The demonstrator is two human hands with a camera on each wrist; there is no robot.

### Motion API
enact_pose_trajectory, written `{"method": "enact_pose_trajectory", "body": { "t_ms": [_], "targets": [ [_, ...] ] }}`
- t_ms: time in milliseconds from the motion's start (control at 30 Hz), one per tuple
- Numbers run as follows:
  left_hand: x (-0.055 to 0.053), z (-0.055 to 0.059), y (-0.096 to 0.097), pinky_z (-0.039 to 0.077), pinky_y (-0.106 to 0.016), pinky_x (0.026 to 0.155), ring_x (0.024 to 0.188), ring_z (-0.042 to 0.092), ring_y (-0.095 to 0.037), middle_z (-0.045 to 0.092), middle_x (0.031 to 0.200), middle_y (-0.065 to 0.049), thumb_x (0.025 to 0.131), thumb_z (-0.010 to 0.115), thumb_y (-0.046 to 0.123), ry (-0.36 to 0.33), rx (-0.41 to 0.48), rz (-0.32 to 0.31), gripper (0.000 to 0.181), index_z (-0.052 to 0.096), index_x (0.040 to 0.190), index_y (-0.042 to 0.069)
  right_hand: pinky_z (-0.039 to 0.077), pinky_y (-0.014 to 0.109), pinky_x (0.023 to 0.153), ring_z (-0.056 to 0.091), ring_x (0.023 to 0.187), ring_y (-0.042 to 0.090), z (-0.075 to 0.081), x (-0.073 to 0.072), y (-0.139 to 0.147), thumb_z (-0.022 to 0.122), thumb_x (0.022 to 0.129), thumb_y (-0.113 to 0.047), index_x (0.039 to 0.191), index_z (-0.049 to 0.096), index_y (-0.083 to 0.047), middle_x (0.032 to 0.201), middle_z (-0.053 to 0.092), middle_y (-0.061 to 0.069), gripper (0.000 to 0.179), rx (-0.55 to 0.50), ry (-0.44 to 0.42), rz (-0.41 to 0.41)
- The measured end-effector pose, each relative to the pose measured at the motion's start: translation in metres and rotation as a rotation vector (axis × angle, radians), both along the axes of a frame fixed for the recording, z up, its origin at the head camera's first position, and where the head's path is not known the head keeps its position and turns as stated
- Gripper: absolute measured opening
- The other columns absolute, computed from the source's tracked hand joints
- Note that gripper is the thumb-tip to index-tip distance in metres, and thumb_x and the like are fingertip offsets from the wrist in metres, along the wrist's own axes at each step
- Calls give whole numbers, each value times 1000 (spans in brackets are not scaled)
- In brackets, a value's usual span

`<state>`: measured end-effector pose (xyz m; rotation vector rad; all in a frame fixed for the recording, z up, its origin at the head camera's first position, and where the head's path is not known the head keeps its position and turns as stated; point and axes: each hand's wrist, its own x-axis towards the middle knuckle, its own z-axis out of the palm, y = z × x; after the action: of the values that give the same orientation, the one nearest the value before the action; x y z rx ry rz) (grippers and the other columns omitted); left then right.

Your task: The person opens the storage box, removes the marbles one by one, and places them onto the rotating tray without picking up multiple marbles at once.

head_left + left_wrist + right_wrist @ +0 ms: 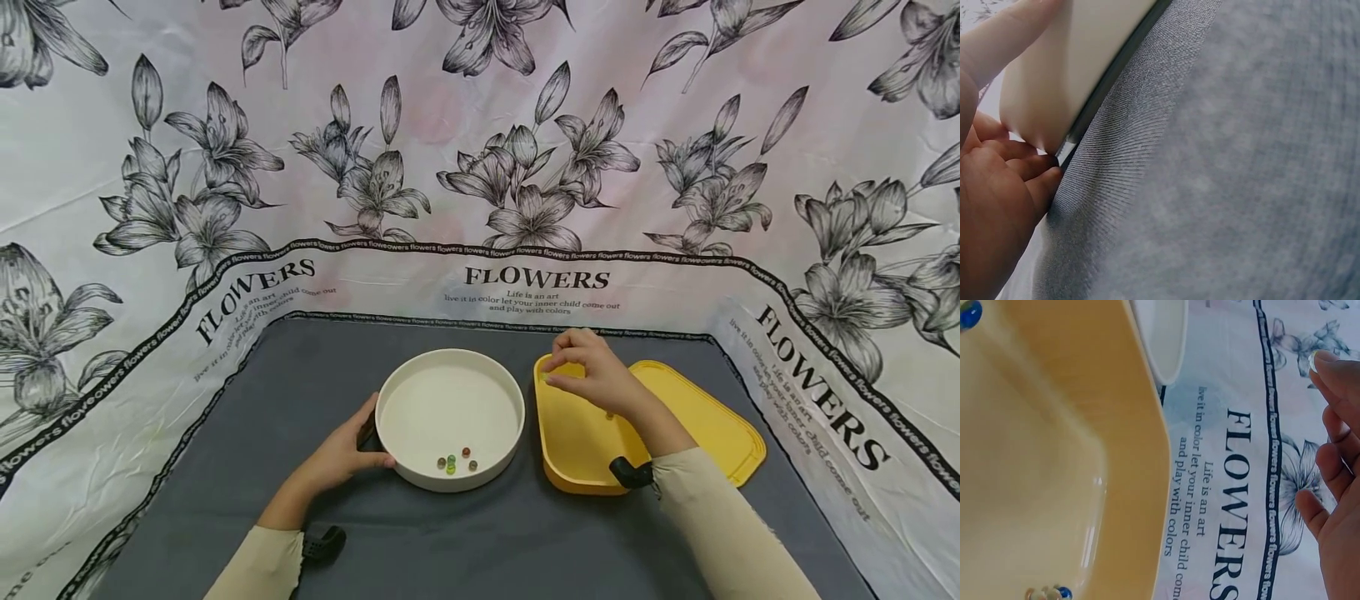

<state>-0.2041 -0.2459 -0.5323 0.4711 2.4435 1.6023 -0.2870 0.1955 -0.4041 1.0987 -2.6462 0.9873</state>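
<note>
A round white tray [450,392] stands on the grey cloth, with several small glass marbles [451,463] near its front wall. My left hand [341,450] holds the tray at its left side, thumb against the outer wall; in the left wrist view the fingers [1041,178] curl at its lower edge. Over the back of a yellow box [558,450], my right hand [592,375] pinches a clear marble [1313,360] between thumb and forefinger. Inside the box, the right wrist view shows a blue marble [969,314] and a small cluster of marbles [1049,592]; the forearm hides part of it.
A yellow lid [697,408] lies flat to the right of the box, partly behind the right forearm. Grey cloth [420,542] covers the table. A white flower-printed curtain [525,167] rises behind and at both sides.
</note>
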Motion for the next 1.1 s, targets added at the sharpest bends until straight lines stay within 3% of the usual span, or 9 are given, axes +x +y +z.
{"method": "enact_pose_trajectory", "body": {
  "t_ms": [267, 533, 733, 900, 1100],
  "targets": [
    [-3, -2, 2, 25, -57, 122, 155, 15, -40, 3, 172, -16, 81, 88, 34, 1, -37, 22, 126, -1, 165, 6, 31, 43, 92, 44, 104, 17, 6, -7, -13, 82, 89, -15, 101, 82, -20, 105, 56, -5, 13, 2, 64, 62],
    [-2, -2, 3, 24, -57, 122, 156, 15, -39, 3, 172, -16, 80, 89, 34, -20, -44, 24, 128, -1, 165, 6, 33, 44, 94, 44, 107, 19, 7, -11, -23, 82, 89, -13, 100, 81, -20, 108, 56, -3, 13, 2, 55, 113],
    [-3, 1, 1, 25, -55, 122, 156, 16, -37, 4, 172, -14, 79, 89, 35, -30, -48, 25, 129, -3, 166, 8, 34, 42, 89, 45, 99, 19, 10, -19, -34, 83, 87, -11, 99, 82, -15, 105, 58, 0, 13, 56, 137, 182],
    [-3, 4, 0, 25, -53, 122, 156, 16, -37, 4, 172, -13, 80, 89, 34, -21, -35, 24, 128, -3, 166, 11, 28, 42, 88, 41, 97, 18, 17, -25, -48, 84, 87, -15, 96, 83, -16, 101, 57, -3, 9, 143, 177, 189],
    [-3, -1, 1, 25, -56, 122, 155, 15, -40, 4, 172, -17, 81, 89, 30, -7, -27, 7, 125, 0, 165, 6, 29, 43, 91, 41, 99, 19, 9, -30, -64, 85, 87, -19, 94, 83, -20, 101, 57, -4, 8, 212, 192, 208]
  ]
}}
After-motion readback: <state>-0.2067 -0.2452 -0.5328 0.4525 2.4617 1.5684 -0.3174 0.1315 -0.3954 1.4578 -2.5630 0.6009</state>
